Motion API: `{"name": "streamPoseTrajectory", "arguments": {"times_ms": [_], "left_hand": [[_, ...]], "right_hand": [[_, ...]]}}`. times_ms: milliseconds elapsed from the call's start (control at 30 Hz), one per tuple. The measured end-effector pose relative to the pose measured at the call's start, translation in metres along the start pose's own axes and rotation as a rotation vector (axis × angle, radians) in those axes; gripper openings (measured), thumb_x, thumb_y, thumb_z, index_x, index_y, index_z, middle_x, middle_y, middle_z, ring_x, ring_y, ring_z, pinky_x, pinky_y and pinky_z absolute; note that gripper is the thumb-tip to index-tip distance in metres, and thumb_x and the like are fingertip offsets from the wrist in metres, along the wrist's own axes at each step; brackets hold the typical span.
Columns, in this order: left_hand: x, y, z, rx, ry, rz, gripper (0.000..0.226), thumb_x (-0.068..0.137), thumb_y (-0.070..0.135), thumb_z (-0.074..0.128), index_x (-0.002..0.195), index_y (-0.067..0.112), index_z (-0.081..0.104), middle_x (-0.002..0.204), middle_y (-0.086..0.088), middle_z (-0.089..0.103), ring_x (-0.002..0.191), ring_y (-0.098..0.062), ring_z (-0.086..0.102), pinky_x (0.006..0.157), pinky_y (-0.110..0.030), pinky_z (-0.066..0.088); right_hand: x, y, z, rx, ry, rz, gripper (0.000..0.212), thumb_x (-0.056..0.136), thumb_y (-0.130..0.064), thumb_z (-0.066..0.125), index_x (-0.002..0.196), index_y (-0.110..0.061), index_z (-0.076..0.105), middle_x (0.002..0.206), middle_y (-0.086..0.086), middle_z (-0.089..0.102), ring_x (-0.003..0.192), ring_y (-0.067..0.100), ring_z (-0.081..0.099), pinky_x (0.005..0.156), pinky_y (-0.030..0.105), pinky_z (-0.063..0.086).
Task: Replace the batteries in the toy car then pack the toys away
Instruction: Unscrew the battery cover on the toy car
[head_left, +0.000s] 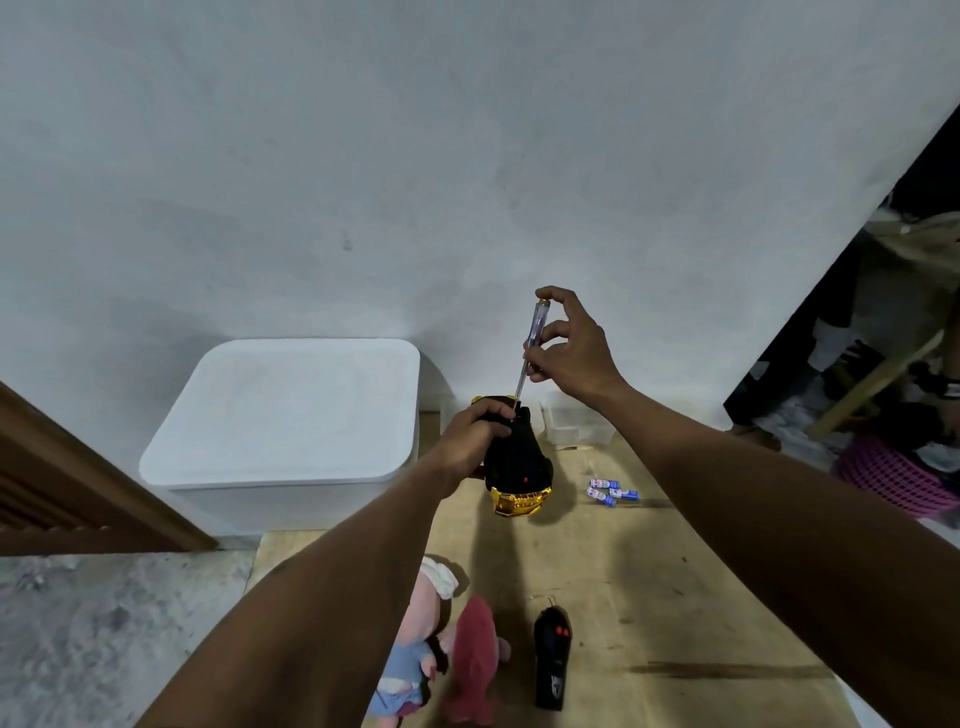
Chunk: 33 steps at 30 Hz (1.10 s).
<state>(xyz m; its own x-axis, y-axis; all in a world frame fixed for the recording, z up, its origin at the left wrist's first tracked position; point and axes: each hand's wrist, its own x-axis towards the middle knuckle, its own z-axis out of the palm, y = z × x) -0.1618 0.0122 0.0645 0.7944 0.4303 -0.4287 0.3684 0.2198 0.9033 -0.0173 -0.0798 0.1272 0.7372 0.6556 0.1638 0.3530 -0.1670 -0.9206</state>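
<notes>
left hand (480, 434) is gripping the car (519, 467), holding it belly-up over the table (675, 571), fingers curled round its far end. right hand (571, 348) is pinching the screwdriver (530, 345) by its handle, shaft pointing down into the car's black underside. the tip is probably sitting on a screw, but it's too small to tell. batteries (610, 492) are lying on the table just right of the car. remote (551, 660) and plush toys (431, 639) are lying nearer, and the bin (291, 410) is standing to the left.

Left hand (475, 434) grips upturned toy car (517, 467); right hand (574, 345) pinches screwdriver (530, 348).
</notes>
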Motion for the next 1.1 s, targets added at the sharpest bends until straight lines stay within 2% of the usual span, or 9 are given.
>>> {"name": "streamPoseTrajectory", "arguments": {"times_ms": [233, 567, 833, 933, 1033, 1100], "left_hand": [[-0.001, -0.002, -0.002, -0.041, -0.008, -0.020, 0.027, 0.089, 0.002, 0.048, 0.096, 0.025, 0.061, 0.112, -0.007, 0.060, 0.093, -0.024, 0.057, 0.063, -0.032, 0.050], [0.005, -0.006, -0.001, -0.055, -0.009, -0.056, 0.025, 0.088, 0.005, 0.050, 0.096, 0.025, 0.061, 0.104, -0.009, 0.063, 0.090, -0.029, 0.059, 0.078, -0.042, 0.050], [0.009, -0.006, 0.000, -0.052, -0.007, -0.063, 0.024, 0.088, 0.006, 0.050, 0.095, 0.026, 0.061, 0.099, -0.007, 0.063, 0.087, -0.029, 0.057, 0.072, -0.039, 0.046], [0.009, -0.006, 0.000, -0.059, 0.003, -0.066, 0.023, 0.089, 0.007, 0.049, 0.094, 0.025, 0.061, 0.098, -0.008, 0.064, 0.088, -0.030, 0.057, 0.074, -0.040, 0.045], [0.010, -0.005, -0.001, -0.061, -0.003, -0.066, 0.023, 0.088, 0.006, 0.049, 0.096, 0.024, 0.061, 0.101, -0.008, 0.064, 0.089, -0.029, 0.058, 0.072, -0.039, 0.047], [0.010, -0.005, -0.001, -0.064, -0.012, -0.063, 0.025, 0.088, 0.003, 0.050, 0.097, 0.023, 0.062, 0.105, -0.010, 0.064, 0.091, -0.028, 0.059, 0.071, -0.039, 0.050]], "right_hand": [[-0.002, -0.003, 0.003, -0.023, -0.038, -0.040, 0.064, 0.080, 0.007, 0.068, 0.127, -0.032, 0.049, 0.079, 0.016, 0.064, 0.057, 0.034, 0.070, 0.064, 0.045, 0.063], [-0.006, 0.000, 0.006, -0.066, -0.063, -0.062, 0.065, 0.080, 0.004, 0.070, 0.128, -0.035, 0.048, 0.083, 0.017, 0.064, 0.058, 0.029, 0.071, 0.066, 0.047, 0.063], [-0.007, 0.000, 0.006, -0.110, -0.083, -0.099, 0.066, 0.081, 0.002, 0.069, 0.130, -0.036, 0.046, 0.086, 0.014, 0.065, 0.058, 0.023, 0.071, 0.069, 0.047, 0.062], [-0.008, 0.000, 0.008, -0.163, -0.082, -0.141, 0.065, 0.081, -0.001, 0.071, 0.130, -0.035, 0.046, 0.086, 0.007, 0.066, 0.059, 0.019, 0.070, 0.068, 0.039, 0.061], [-0.008, 0.001, 0.011, -0.181, -0.027, -0.183, 0.057, 0.080, -0.014, 0.079, 0.128, -0.030, 0.050, 0.088, 0.002, 0.065, 0.061, 0.013, 0.068, 0.061, 0.020, 0.053], [-0.005, 0.002, 0.014, -0.159, 0.055, -0.208, 0.046, 0.080, -0.022, 0.081, 0.120, -0.025, 0.058, 0.087, 0.003, 0.065, 0.064, 0.013, 0.066, 0.061, 0.013, 0.048]]}}
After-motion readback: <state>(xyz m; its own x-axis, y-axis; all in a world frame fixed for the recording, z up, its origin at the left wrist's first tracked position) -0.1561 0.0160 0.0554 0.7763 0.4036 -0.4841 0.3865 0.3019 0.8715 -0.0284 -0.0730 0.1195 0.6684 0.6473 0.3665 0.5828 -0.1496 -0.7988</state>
